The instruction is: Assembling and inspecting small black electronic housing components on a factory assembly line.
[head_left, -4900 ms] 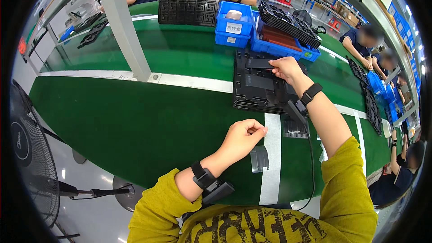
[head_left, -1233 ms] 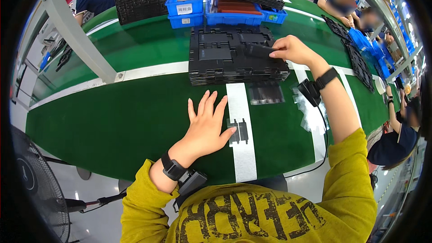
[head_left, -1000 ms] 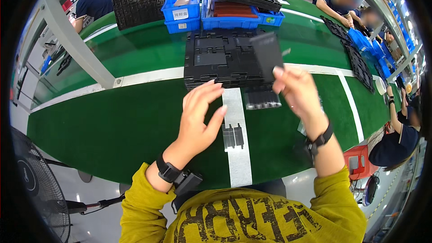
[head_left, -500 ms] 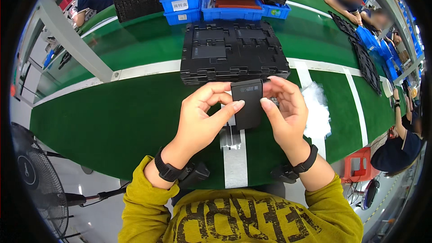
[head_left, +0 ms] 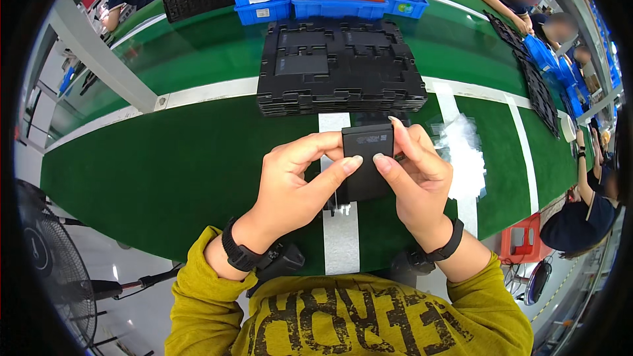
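Note:
Above the green work surface I hold a flat black rectangular block, like a battery pack, with small pale print near its far end. My left hand grips its left edge, thumb lying on the upper face. On the other side my right hand pinches the right edge, its thumb also on the face and its index finger at the far corner. Just beyond is a stack of black moulded trays. The top tray holds a similar black block. Part of a dark item shows behind the held block.
A pile of clear, shiny film pieces lies right of my right hand. Blue bins stand beyond the trays. A grey metal post rises at left, and a fan stands lower left. Other people sit at the far right.
The block has come slightly nearer to me and turned a little. My right thumb has moved from its edge onto its face. The view has shifted slightly.

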A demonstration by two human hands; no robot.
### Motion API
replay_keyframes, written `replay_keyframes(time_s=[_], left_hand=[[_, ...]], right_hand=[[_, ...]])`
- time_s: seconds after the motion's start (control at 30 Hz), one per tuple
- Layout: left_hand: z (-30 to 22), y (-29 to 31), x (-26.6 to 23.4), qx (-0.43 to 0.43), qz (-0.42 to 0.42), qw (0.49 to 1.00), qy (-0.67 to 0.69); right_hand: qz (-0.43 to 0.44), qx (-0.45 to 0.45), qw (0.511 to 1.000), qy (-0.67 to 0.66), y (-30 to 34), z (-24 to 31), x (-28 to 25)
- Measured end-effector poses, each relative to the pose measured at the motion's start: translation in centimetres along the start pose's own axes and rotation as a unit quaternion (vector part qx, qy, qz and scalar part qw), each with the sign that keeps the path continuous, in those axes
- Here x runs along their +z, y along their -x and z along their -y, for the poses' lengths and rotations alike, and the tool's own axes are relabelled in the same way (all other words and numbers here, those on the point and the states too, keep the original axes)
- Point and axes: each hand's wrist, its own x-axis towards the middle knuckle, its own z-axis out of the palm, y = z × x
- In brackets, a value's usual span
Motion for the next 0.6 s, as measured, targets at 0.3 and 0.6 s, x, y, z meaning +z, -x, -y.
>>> replay_keyframes(time_s=[0.3,0.6], left_hand=[[-0.1,0.0,-0.4,-0.012,0.005,1.0,0.023],[-0.4,-0.4,-0.9,0.007,-0.022,0.999,0.038]], right_hand=[[0.048,0.008,0.999,-0.023,-0.3,-0.3,-0.5],[0.133,0.129,0.983,-0.013,0.2,0.3,-0.1]])
